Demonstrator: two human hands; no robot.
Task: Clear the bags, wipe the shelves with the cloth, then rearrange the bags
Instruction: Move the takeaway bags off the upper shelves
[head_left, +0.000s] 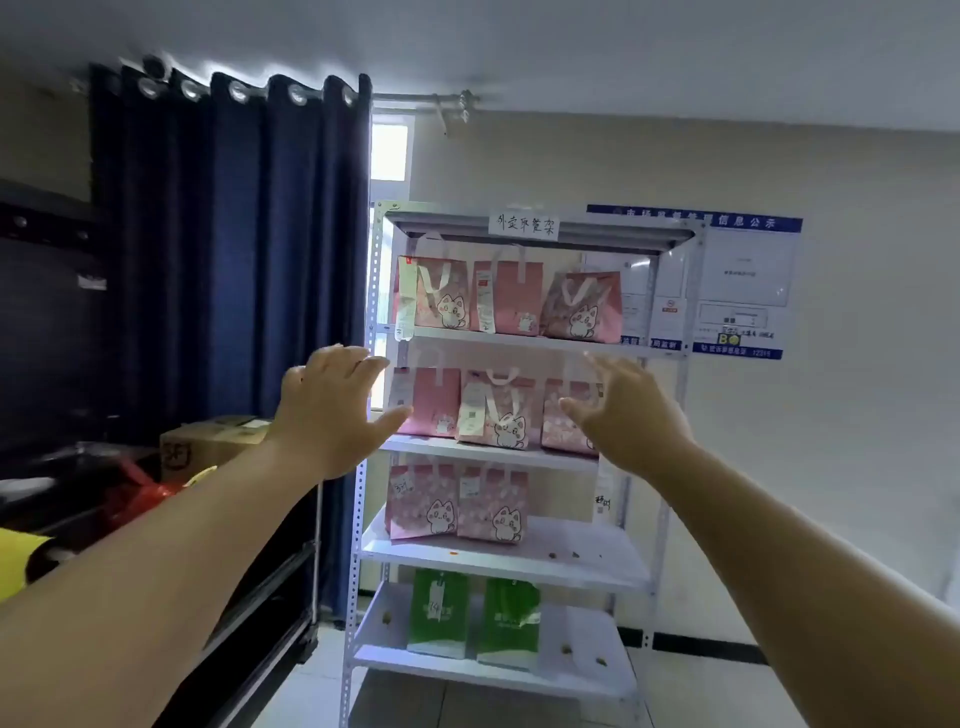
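Head view: a white metal shelf unit (582, 564) stands against a pale wall, and every place here is given from it. A handwritten paper label (523, 226) is stuck to the front edge of its top board.

4 tiers carry bags. On the highest loaded tier, 3 top-tier pink bags (511, 306) with cartoon cats stand side by side, upright, from the left post across to about the middle-right. The tier below holds 3 second-tier pink bags (496, 415). The middle 1 is in plain sight and the outer 2 are partly hidden behind the hands. On the 3rd tier, 2 third-tier pink bags (488, 506) stand touching at the left end. The right half of that board is bare apart from a few small brown crumbs (563, 555). On the lowest tier, 2 green bags (509, 621) stand upright left of centre, with more specks on the board.

The left hand (332, 410) is raised in front of the shelf unit's left post at the 2nd tier, back to the camera. Its fingers are apart and its thumb is stretched toward the leftmost bag there, and it holds nothing. The right hand (623, 415) is raised in front of the right end of the same tier, its fingers splayed, blurred and empty. Whether either hand touches a bag cannot be told.

A navy curtain (234, 260) hangs just left of the shelf unit, with a cardboard box (208, 441) low in front of it. A blue-headed notice board (743, 280) is on the wall behind the unit's right side.
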